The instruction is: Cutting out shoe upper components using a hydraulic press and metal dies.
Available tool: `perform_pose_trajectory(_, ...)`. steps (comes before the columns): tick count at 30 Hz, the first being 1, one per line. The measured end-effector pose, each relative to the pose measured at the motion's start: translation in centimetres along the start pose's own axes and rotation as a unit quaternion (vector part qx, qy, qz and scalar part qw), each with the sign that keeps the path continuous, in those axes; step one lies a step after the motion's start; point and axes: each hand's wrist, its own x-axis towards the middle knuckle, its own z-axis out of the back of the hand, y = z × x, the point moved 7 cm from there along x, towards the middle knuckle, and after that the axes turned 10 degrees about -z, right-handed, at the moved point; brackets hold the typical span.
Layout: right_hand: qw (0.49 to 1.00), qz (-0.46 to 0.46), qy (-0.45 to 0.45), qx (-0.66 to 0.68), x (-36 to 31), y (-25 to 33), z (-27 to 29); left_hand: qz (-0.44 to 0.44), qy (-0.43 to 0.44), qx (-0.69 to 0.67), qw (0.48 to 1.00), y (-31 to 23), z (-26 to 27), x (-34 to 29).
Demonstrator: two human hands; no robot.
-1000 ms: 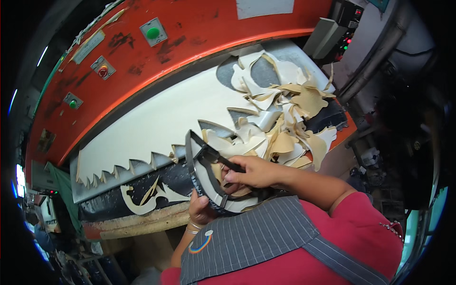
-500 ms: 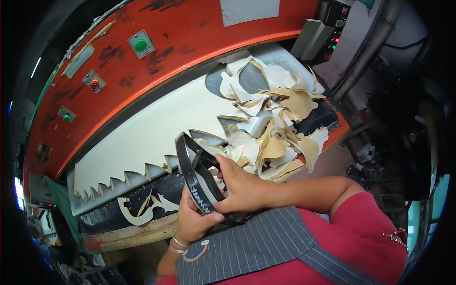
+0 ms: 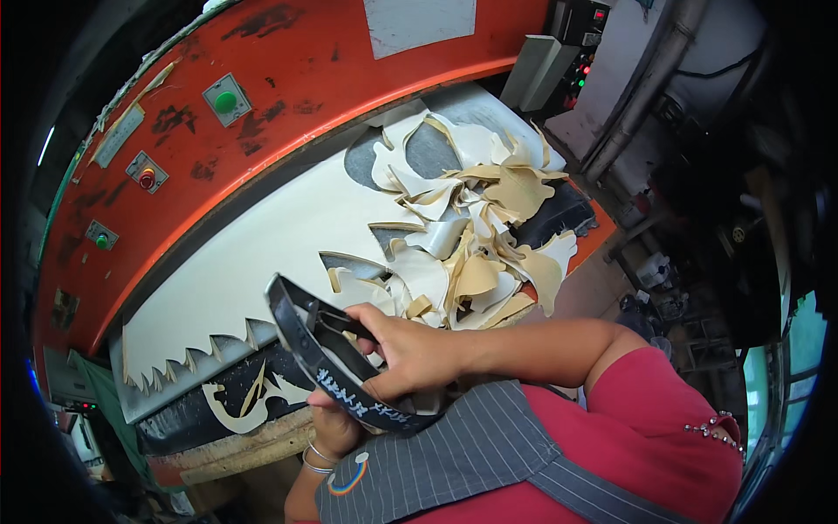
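Note:
A black metal cutting die [image 3: 301, 349], a tall curved band with an inner crossbar and white handwriting on its outer wall, is tilted in front of my body. My right hand [image 3: 410, 351] grips it from the right, thumb on the near wall and fingers at the crossbar. Against the outer wall, below the writing, my left hand [image 3: 335, 428] holds it; most of those fingers are hidden behind the die. Beyond it a thick cream sheet [image 3: 253, 240] lies on a grey plate, its near edge cut into jagged points.
Curled cream and tan offcuts [image 3: 476, 271] pile up at the plate's right end. One curved offcut [image 3: 229, 417] lies on the black near ledge. An orange press beam [image 3: 297, 65] with green and red buttons spans the back. A control box [image 3: 580, 65] stands far right.
The die has tipped further over to the left, turning its written wall up. My left hand has slid lower along it. The whole view has shifted a little.

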Motion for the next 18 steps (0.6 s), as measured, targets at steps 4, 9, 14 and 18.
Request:
perform_pose_trajectory(4,0.993,0.028,0.080,0.078,-0.1,-0.2,-2.0,0.035,-0.017,-0.160,0.986,0.6,0.3,-0.4)
perform_pose_trajectory(9,1.000,0.017,0.010,-0.003,-1.1,-0.7,-1.6,-0.118,-0.001,0.075,0.990,-1.9,-0.7,-2.1)
perform_pose_trajectory(14,0.998,0.007,-0.030,-0.050,-1.6,-0.8,-0.8,-0.159,0.030,0.121,0.979,-2.6,-1.6,-2.2)
perform_pose_trajectory(18,0.999,-0.002,-0.019,-0.038,-1.2,-1.5,-1.2,-0.176,-0.030,0.149,0.973,-2.6,-0.9,-2.4)
